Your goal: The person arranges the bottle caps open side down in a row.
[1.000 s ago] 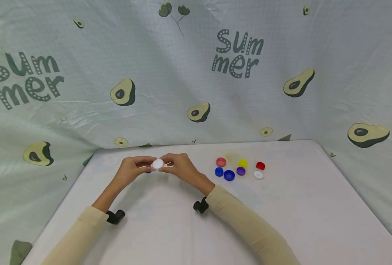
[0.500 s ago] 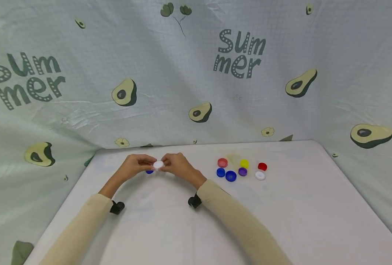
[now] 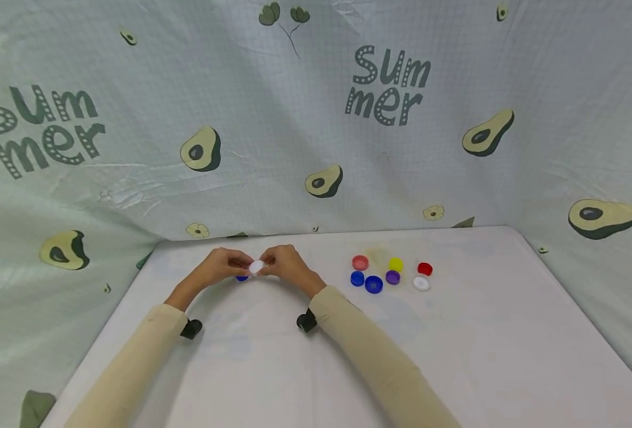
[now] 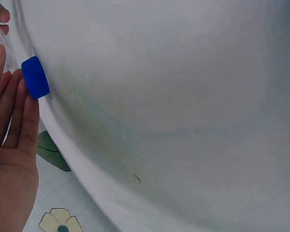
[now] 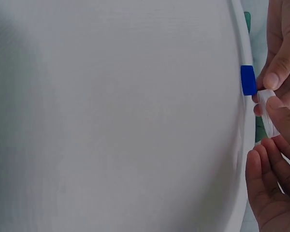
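A small white bottle cap [image 3: 256, 267] is pinched between both hands at the back left of the table. My left hand [image 3: 223, 266] grips its left side with thumb and fingers. From the right, my right hand [image 3: 286, 263] pinches the opposite edge. In the right wrist view the white cap [image 5: 267, 112] stands nearly on edge between the thumbs and fingertips. A blue bottle cap [image 3: 242, 277] lies on the table by the left fingers, partly hidden by them in the head view. The left wrist view shows this blue cap [image 4: 35, 77] right beside the left fingertips.
Toward the back right lie several more caps: a coral one [image 3: 360, 263], a yellow one [image 3: 395, 264], a red one [image 3: 425, 269], a purple one [image 3: 393, 277], another white one [image 3: 421, 283] and two blue ones [image 3: 373, 284]. A printed cloth [image 3: 262, 196] hangs behind the table.
Both wrists and forearms have come slightly forward and inward, and the right hand is closer in on the white cap. The white cap stays between the hands, tilted somewhat differently.
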`<state>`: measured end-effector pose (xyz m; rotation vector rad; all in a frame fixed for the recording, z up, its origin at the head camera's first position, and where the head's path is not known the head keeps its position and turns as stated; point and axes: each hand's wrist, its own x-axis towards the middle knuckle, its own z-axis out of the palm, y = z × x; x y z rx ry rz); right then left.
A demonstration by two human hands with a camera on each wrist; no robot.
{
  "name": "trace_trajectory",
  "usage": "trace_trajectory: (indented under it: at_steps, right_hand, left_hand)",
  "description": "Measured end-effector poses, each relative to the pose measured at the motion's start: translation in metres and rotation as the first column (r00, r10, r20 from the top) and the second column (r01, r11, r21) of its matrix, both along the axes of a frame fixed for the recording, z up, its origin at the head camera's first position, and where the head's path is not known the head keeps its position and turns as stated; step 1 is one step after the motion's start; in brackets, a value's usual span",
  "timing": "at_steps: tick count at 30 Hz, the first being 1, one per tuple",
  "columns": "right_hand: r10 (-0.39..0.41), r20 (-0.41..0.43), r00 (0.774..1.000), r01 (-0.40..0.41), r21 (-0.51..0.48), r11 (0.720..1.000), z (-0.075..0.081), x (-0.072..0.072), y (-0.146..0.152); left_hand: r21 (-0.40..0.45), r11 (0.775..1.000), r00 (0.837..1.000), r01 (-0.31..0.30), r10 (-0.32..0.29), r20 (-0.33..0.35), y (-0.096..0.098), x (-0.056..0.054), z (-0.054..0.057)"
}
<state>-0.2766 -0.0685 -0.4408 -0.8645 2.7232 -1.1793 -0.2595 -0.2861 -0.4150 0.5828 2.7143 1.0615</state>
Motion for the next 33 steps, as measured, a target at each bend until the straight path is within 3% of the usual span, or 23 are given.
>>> trace_trajectory:
  at_steps: [8, 17, 23, 33]
  right_hand:
    - [-0.047, 0.071, 0.996, 0.049, -0.022, 0.999, -0.007, 0.003, -0.003]
    - [-0.017, 0.027, 1.000, 0.015, 0.079, 0.997, -0.011, -0.001, -0.009]
    - [-0.033, 0.041, 0.999, 0.031, 0.044, 0.999, -0.016, -0.004, -0.007]
    - [-0.048, 0.059, 0.997, 0.047, 0.033, 0.998, -0.016, -0.002, -0.006]
  left_hand:
    - [-0.056, 0.998, 0.999, 0.038, -0.039, -0.007, -0.004, -0.004, -0.003]
    - [-0.090, 0.995, 0.999, 0.047, -0.048, -0.017, -0.006, -0.005, -0.006]
    - [-0.115, 0.993, 0.998, 0.016, -0.022, -0.054, -0.002, -0.006, -0.009]
    - [-0.178, 0.983, 0.993, 0.038, -0.058, -0.107, 0.004, -0.010, -0.011]
